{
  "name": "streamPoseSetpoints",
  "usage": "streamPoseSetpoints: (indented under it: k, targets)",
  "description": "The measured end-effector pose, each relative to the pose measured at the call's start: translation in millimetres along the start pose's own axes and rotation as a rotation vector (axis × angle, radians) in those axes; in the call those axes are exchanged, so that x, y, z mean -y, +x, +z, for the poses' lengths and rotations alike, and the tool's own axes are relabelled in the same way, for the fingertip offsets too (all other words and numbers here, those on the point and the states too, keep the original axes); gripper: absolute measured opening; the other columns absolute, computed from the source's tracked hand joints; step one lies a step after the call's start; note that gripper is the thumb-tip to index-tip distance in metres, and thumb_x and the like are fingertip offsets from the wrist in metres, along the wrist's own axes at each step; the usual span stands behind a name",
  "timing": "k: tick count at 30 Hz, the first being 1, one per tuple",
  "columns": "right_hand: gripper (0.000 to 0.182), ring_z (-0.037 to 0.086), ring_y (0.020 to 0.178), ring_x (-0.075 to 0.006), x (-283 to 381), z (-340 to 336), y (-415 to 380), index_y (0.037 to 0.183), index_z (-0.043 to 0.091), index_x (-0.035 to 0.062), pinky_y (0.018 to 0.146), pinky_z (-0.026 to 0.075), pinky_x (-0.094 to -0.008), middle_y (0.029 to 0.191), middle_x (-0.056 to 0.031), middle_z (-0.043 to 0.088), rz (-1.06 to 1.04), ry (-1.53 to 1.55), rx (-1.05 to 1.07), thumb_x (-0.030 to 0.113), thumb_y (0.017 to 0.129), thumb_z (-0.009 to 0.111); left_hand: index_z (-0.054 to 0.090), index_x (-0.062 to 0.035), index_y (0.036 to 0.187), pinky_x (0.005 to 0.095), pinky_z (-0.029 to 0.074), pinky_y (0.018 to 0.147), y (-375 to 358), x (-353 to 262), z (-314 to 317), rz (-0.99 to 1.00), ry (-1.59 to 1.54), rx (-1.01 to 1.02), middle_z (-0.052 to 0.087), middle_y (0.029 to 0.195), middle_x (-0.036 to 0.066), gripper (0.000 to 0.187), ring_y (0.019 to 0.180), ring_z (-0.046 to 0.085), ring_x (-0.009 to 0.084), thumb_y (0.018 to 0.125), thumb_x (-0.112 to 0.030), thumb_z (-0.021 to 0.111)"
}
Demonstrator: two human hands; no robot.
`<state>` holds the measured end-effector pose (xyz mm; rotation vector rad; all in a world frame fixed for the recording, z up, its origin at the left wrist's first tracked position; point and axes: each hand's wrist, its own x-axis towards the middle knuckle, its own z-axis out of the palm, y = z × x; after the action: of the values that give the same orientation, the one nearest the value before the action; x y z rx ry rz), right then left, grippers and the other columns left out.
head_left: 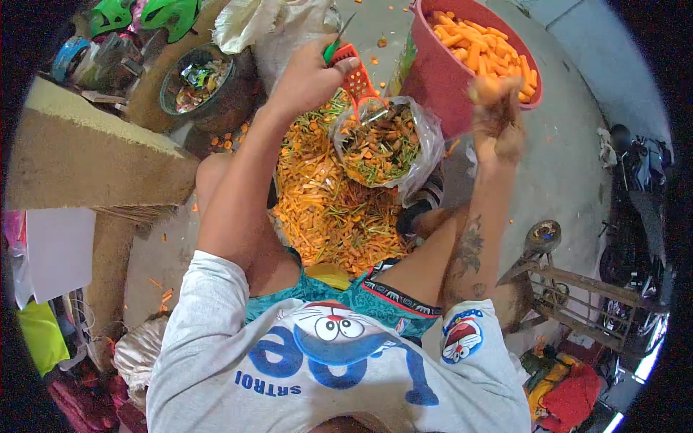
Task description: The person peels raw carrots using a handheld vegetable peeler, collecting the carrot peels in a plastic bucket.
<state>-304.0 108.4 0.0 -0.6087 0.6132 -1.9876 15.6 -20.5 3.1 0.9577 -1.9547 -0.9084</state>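
Observation:
My left hand (312,76) is closed around an orange peeler (357,81) with a perforated body, its forked end pointing down over a plastic bag. A small knife with a green handle (331,51) also sticks out of that hand, blade upward. The clear bag (426,148) stands open, filled with carrot tops and trimmings (379,148). Raised beside the front of a pink tub (442,94), my right hand (499,126) is blurred, its fingers closed on a carrot (485,90). Peeled carrots (484,45) fill the tub.
A heap of orange peelings (317,202) covers the floor between my legs. A dark bucket of rubbish (229,90) and a whitish sack (271,22) stand at the upper left. A wooden rack (585,299) is at the right, with clothes (570,393) below it.

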Motion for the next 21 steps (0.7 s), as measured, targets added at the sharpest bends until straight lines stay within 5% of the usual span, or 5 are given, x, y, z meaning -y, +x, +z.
streamPoseSetpoints:
  k: [2, 4, 8, 13, 21]
  targets:
    - [0.03, 0.071, 0.09, -0.0185, -1.2, -6.0, -1.2, 0.128, 0.06, 0.0042, 0.074, 0.062, -0.0401, 0.107, -0.0084, 0.071, 0.207, 0.129, 0.157, 0.021, 0.104, 0.056, 0.068, -0.0024, 0.103, 0.0297, 0.048, 0.067, -0.7, -1.5, 1.3, 0.019, -0.037, 0.004, 0.066, 0.081, -0.001, 0.023, 0.073, 0.057, 0.0099, 0.095, -0.024, 0.073]
    - [0.033, 0.068, 0.081, -0.0176, -20.9, 13.7, -8.8, 0.128, 0.06, 0.0087, 0.062, 0.057, -0.0373, 0.099, -0.0064, 0.071, 0.308, -0.405, -0.225, 0.03, 0.104, 0.054, 0.069, -0.0037, 0.102, 0.0283, 0.047, 0.064, -1.9, -9.8, -2.2, 0.037, -0.068, 0.006, 0.066, 0.081, -0.002, 0.022, 0.071, 0.057, 0.0086, 0.096, -0.025, 0.073]
    - [0.034, 0.063, 0.07, -0.0148, -58.0, 28.5, -13.2, 0.128, 0.06, 0.0089, 0.051, 0.049, -0.0293, 0.092, -0.0072, 0.067, 0.401, -0.315, -0.059, 0.03, 0.103, 0.051, 0.07, -0.0093, 0.102, 0.0224, 0.04, 0.055, -0.5, -9.4, -0.7, -0.151, -0.414, 0.037, 0.066, 0.081, -0.004, 0.018, 0.065, 0.054, 0.0032, 0.096, -0.026, 0.073]
    - [0.037, 0.066, 0.085, -0.0163, -79.9, 73.4, -52.6, 0.13, 0.061, 0.0005, 0.076, 0.053, -0.0317, 0.104, -0.0071, 0.07, 0.455, -0.289, 0.046, 0.023, 0.106, 0.044, 0.068, -0.0097, 0.102, 0.0212, 0.043, 0.055, -2.7, -10.1, 19.0, -0.15, -0.65, 0.088, 0.064, 0.081, -0.006, 0.018, 0.065, 0.056, 0.0028, 0.095, -0.026, 0.074]
    - [0.037, 0.068, 0.091, -0.0218, -76.4, 64.4, -52.7, 0.129, 0.06, 0.0005, 0.076, 0.056, -0.0355, 0.111, -0.0121, 0.07, 0.606, -0.095, 0.031, 0.025, 0.105, 0.045, 0.072, -0.0024, 0.096, 0.0285, 0.051, 0.06, 2.6, -14.6, 18.0, 0.123, -0.343, -0.185, 0.068, 0.073, 0.0, 0.019, 0.067, 0.06, 0.008, 0.09, -0.019, 0.077]
